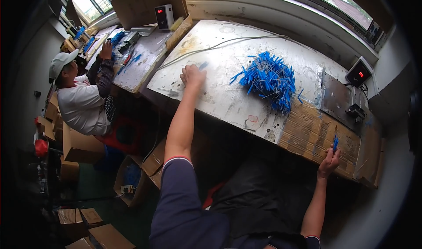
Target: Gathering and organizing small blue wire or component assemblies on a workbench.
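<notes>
A big heap of blue-handled thin metal rods [268, 79] lies on the white worktable [220, 100], handles and bare metal ends pointing many ways. My left hand [193, 76] is over the table's left part, well away from the heap, with its fingers curled closed. A blurred blue piece [203, 65] juts out from those fingers; its exact shape is smeared. At the right, by the table's front edge, my right hand [329, 162] grips a small bunch of blue-handled rods [336, 142] upright, above a brown cardboard sheet [303, 128].
A metal plate [336, 95] with a small black fixture [355, 112] sits at the right, below a box with a red display [359, 72]. A grey cable [228, 42] crosses the table's back. Leftward, another person [83, 101] works at an adjoining table; cardboard boxes [79, 143] stand on the floor.
</notes>
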Available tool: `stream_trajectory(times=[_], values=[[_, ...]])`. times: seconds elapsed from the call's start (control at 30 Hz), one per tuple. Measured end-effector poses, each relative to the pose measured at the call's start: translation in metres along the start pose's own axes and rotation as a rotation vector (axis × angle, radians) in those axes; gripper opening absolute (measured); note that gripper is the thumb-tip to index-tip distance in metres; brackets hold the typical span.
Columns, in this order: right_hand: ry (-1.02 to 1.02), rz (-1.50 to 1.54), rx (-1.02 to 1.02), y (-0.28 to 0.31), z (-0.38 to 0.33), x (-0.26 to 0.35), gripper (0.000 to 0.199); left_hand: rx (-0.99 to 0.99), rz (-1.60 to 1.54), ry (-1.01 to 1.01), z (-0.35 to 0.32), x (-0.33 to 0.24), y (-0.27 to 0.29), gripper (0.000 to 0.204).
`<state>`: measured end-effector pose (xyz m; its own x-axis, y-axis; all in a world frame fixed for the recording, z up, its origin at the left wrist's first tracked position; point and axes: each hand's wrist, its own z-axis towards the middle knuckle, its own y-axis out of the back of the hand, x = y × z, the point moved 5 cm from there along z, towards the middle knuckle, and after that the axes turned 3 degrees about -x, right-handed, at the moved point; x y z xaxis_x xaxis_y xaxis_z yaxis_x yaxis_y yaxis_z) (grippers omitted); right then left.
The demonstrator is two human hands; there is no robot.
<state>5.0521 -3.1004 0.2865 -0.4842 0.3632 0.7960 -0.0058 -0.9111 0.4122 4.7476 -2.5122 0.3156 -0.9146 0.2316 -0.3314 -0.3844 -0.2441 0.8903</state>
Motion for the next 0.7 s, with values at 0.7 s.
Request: stream_trajectory(times=[0.7], values=[[0.17,-0.183,0.04,-0.002,-0.003,-0.005,0.033,0.429,0.244,0.037,0.036,-0.007,-0.001,0.029]])
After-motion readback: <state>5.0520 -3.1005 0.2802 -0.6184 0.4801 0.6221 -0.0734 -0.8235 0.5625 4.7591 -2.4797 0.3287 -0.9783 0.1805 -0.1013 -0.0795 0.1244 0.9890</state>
